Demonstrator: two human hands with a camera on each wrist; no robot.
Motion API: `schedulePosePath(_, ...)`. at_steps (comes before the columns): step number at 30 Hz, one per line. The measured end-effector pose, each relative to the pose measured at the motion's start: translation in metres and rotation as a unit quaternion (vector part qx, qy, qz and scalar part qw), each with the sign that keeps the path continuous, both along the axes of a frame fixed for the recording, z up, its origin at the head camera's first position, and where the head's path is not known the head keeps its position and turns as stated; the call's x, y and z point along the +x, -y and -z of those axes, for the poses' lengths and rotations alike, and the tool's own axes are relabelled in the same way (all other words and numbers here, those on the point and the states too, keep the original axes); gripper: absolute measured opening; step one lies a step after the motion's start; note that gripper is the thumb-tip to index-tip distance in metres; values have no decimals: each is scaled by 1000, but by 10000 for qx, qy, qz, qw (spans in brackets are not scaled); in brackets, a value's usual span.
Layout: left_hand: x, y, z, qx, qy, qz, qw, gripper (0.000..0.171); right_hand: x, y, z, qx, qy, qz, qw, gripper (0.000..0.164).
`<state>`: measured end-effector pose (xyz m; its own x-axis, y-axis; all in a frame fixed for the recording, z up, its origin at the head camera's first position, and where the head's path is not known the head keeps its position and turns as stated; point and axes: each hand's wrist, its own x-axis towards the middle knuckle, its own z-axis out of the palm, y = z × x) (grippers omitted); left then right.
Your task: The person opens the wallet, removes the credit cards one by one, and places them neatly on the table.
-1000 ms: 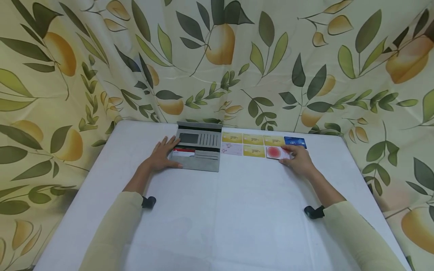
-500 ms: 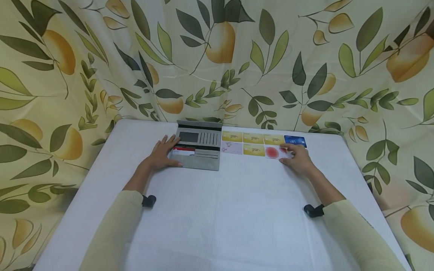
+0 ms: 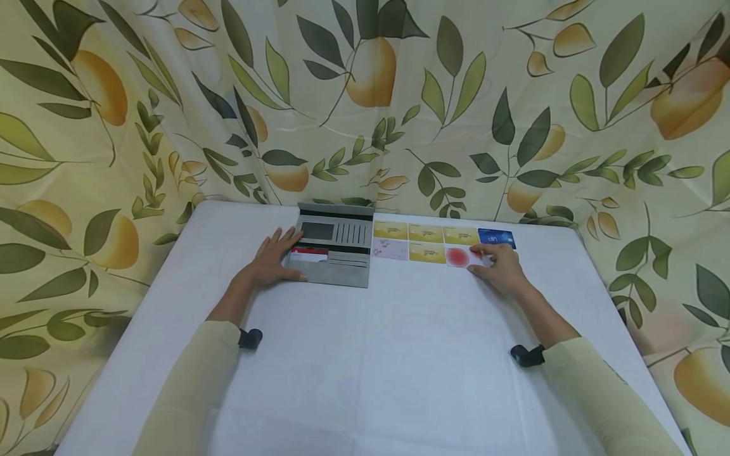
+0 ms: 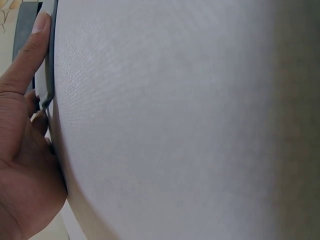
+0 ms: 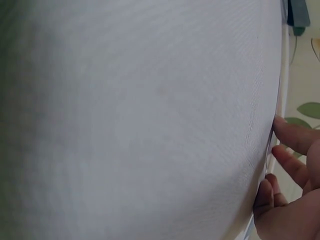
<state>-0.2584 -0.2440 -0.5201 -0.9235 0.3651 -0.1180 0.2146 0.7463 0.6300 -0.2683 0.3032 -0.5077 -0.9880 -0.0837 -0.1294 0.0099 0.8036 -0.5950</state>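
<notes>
A grey wallet [image 3: 341,276] lies unfolded near the back edge of the table, with a red and white card [image 3: 309,254] in its lower pocket. My left hand [image 3: 270,259] rests on its left side, fingers spread; in the left wrist view the thumb [image 4: 31,52] lies on the wallet's edge. At the right end of the front row of cards, my right hand [image 3: 503,271] holds a white card with a red circle [image 3: 458,256] between thumb and finger across its right part, which they partly hide. The card looks flat on the table.
Several yellow cards [image 3: 426,253], a pale pink patterned card [image 3: 390,249] and a blue card [image 3: 495,235] lie in two rows right of the wallet. A white cloth covers the table [image 3: 365,354]. A fruit-print curtain [image 3: 319,139] hangs behind it.
The red-circle card has shifted slightly left and now lies squarer with its neighbours, my right hand still at it. My left hand and the wallet have stayed put.
</notes>
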Motion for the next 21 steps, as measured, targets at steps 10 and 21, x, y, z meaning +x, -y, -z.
schedulePosePath(10, 0, 1, 4, 42, -57, 19, 10000, 113, 0, -2, 4, -18, -72, 59, 10000, 50)
schedulePosePath(21, -2, 2, 5, 63, -64, 74, 9999, 113, 2, -1, 4, -8, -90, 37, 10000, 52)
